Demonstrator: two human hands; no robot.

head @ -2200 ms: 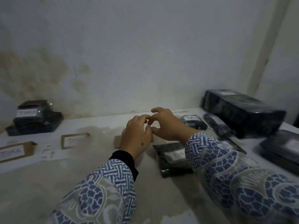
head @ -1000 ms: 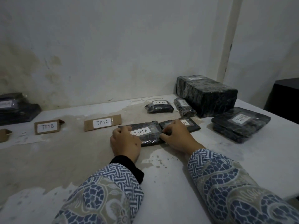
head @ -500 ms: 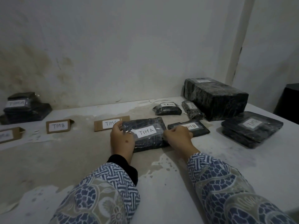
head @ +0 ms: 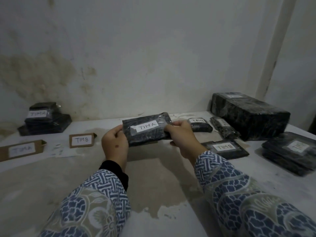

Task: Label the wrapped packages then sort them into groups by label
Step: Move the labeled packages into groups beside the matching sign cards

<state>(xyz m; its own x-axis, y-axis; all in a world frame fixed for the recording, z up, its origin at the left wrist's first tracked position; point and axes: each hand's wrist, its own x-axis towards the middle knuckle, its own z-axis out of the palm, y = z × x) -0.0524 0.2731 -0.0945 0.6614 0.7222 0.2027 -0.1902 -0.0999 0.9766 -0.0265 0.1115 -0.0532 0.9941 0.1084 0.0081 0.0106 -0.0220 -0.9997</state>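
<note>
A black wrapped package [head: 150, 134] with a white label reading TIM A is lifted off the table, tilted toward me. My left hand [head: 114, 144] grips its left end and my right hand [head: 183, 139] grips its right end. At the far left stands a stack of black packages [head: 45, 120] labelled TIM A. In front of it lie a cardboard sign TIM A [head: 21, 150] and a cardboard sign TIM B [head: 82, 140]. A flat package labelled TIM B [head: 224, 148] lies just right of my right hand. The held package hides the TIM C sign.
At the back right sit a large black wrapped box [head: 249, 115], a small package labelled TIM C [head: 199, 124] and a narrow wrapped package [head: 224, 127]. Two flat stacked packages [head: 290, 151] lie at the right table edge. The stained wall runs close behind the table [head: 51, 177].
Both hands have lifted the TIM A package from the table and raised it, shifting slightly left. The other packages and signs have not moved.
</note>
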